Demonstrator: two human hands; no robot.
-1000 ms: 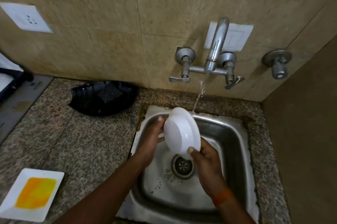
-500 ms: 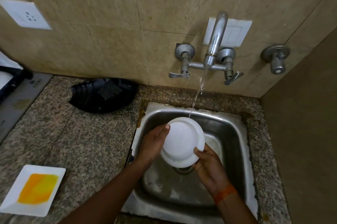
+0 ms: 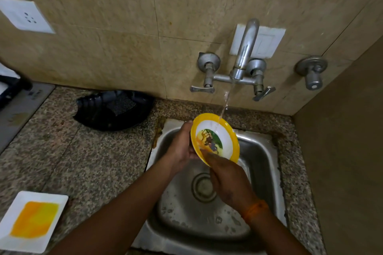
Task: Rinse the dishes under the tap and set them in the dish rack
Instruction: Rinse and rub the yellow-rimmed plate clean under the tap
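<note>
You held a bowl [image 3: 215, 140] over the sink [image 3: 267, 163], yellow rim, white inside, printed picture at centre, tilted under the tap [image 3: 245, 51] stream, left hand [image 3: 182, 146] gripping its edge, right hand [image 3: 226, 178] gripping the near rim.

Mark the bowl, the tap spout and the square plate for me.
bowl [image 3: 224, 136]: head view, white inner wall beside the picture.
tap spout [image 3: 246, 47]: head view, middle of the curved chrome pipe.
square plate [image 3: 34, 219]: head view, yellow centre.
</note>
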